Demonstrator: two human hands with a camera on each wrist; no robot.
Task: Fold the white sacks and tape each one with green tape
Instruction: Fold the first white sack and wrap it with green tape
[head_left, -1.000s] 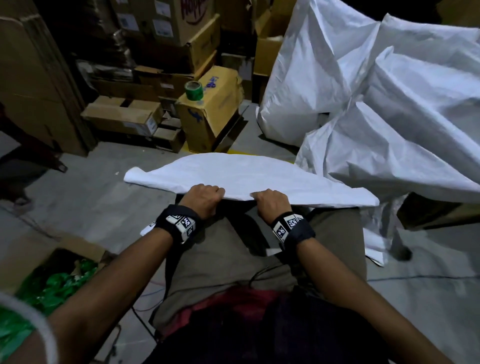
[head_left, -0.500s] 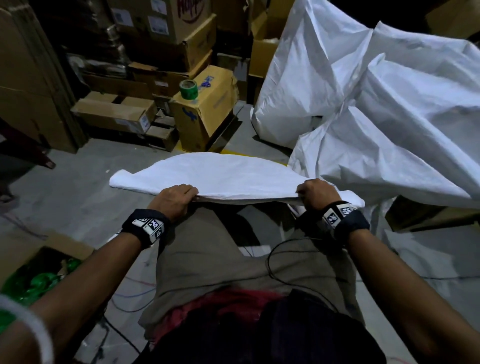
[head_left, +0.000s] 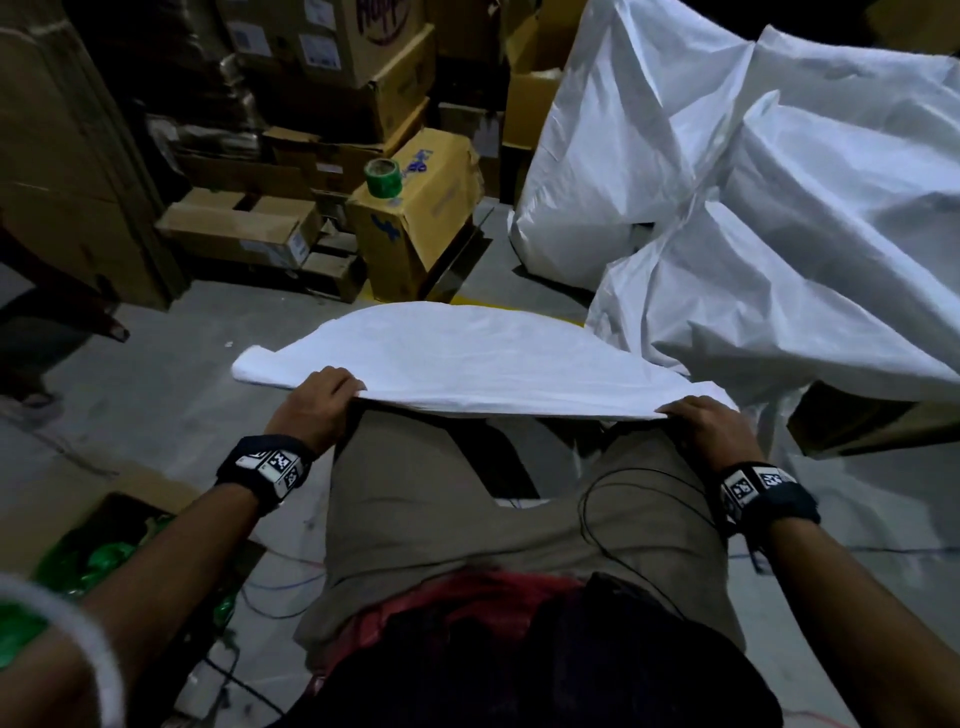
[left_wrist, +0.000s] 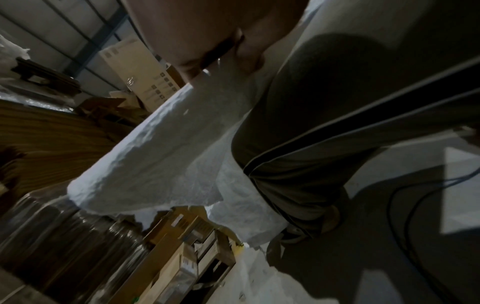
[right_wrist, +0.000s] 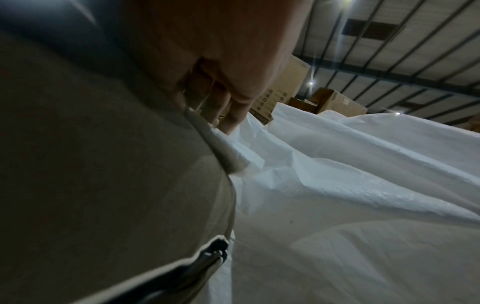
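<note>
A folded white sack (head_left: 467, 358) lies across my knees, stretched sideways. My left hand (head_left: 322, 400) grips its near edge towards the left end, and my right hand (head_left: 706, 421) grips the near edge at the right end. In the left wrist view the white sack (left_wrist: 155, 160) hangs down beside my trouser leg, under the left hand (left_wrist: 221, 41). In the right wrist view my right hand (right_wrist: 228, 86) has its fingers curled on the sack's edge (right_wrist: 228, 152). A roll of green tape (head_left: 383, 178) stands on a tilted cardboard box (head_left: 421, 218) ahead.
A heap of loose white sacks (head_left: 779, 218) fills the right side. Stacked cardboard boxes (head_left: 291, 104) line the back and left. An open box with green material (head_left: 98, 556) sits at my lower left. Cables (head_left: 280, 587) trail over the concrete floor.
My hands have slid apart along the sack's near edge: the right hand went from the middle to the right end, the left hand moved a little left. The sack is pulled flatter.
</note>
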